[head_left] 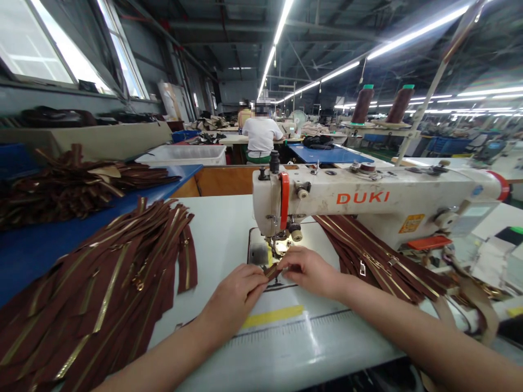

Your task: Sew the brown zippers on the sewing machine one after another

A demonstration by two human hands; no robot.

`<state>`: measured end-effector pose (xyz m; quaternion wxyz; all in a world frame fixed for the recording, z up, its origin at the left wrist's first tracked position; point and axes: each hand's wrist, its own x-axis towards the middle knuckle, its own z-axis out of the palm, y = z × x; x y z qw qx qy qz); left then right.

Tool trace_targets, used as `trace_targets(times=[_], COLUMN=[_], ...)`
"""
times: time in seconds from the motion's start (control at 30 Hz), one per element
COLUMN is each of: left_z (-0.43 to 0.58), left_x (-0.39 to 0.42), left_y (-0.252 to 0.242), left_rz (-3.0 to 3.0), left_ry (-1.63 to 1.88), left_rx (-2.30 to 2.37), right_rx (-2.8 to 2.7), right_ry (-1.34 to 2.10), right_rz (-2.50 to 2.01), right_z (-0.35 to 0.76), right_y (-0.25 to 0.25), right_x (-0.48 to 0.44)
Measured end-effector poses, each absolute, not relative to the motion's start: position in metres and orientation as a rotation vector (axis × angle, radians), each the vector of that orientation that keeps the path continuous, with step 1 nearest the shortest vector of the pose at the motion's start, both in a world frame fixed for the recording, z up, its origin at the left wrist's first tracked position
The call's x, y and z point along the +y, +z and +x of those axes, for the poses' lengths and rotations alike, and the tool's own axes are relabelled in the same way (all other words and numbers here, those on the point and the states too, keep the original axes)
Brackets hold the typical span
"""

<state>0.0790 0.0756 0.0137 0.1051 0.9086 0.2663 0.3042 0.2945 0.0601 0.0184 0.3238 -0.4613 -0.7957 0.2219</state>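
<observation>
A small brown strip (271, 271) lies at the needle area of the white sewing machine (318, 190). My left hand (241, 291) pinches its left end between thumb and fingers. At its right end, my right hand (304, 269) has its fingers closed on the strip, just in front of the presser foot. A big pile of brown zippers (110, 283) with gold teeth covers the table's left side. More brown zippers (376, 258) lie under the machine arm, to the right of my right hand.
A blue surface (24, 256) at the left bears another brown bundle (73, 185). Behind the machine are a white bin (188, 154) and a seated person in a white shirt (261, 135). Two thread cones (363, 104) stand at the back right.
</observation>
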Motion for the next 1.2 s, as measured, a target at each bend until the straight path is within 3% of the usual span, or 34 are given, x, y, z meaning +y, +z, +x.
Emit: trace_targets(times=[1.2], left_z=[0.080], left_x=[0.071], left_y=[0.009], left_rz=[2.836], left_ry=[0.831], left_rx=[0.735], right_rx=[-1.927], right_ry=[0.511], right_rz=[-1.367], right_z=[0.279], right_y=[0.008], right_x=[0.060])
